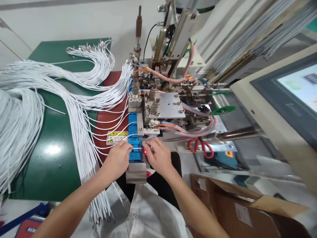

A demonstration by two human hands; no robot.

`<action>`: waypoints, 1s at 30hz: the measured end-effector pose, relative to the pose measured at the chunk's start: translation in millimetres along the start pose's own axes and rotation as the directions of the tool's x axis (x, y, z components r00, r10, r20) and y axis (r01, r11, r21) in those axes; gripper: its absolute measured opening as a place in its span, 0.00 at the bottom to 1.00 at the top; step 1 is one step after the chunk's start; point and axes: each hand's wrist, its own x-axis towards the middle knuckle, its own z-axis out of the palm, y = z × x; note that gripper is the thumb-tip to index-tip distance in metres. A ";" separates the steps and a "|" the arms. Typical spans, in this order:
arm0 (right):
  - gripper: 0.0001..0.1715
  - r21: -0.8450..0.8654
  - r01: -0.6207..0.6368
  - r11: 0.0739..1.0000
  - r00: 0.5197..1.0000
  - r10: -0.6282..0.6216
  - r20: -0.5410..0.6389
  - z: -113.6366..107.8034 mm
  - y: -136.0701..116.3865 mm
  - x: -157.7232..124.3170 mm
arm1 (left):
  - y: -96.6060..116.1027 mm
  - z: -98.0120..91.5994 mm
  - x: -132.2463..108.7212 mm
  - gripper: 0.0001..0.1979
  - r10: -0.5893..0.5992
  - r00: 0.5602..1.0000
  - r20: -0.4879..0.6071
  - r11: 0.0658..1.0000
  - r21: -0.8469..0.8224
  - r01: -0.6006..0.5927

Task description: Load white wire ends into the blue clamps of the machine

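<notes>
Both my hands meet at a blue clamp track [134, 127] on the front of a small metal machine [163, 105]. My left hand [119, 158] is closed, pinching a thin white wire [109, 142] against the track. My right hand [158, 155] is also closed in a pinch on the same wire's end, beside a small red light [145, 152]. Several more white wires [109, 114] lie across the track to the left.
Big bundles of white wires [29, 99] cover the green mat [52, 158] at left. Red-handled scissors [200, 145] lie right of the machine. A touchscreen panel [292, 99] stands at right, a cardboard box [237, 205] at lower right, and a yellow warning label [116, 137] sits near my left hand.
</notes>
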 end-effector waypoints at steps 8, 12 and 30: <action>0.08 0.108 -0.020 0.994 1.000 0.018 0.019 -5.2 1.2 -2.0 | 3.4 -0.8 -1.5 0.09 -0.022 1.000 0.010 0.999 0.028 0.022; 0.08 0.035 0.040 0.999 0.999 -0.040 0.013 -5.8 1.7 -3.8 | 6.2 -2.2 -2.0 0.10 -0.023 1.000 -0.003 0.999 0.025 0.023; 0.10 0.085 -0.276 0.957 0.961 0.273 0.050 3.5 -9.3 -5.0 | 5.8 0.1 -2.5 0.12 -0.041 0.998 0.038 0.996 0.086 0.038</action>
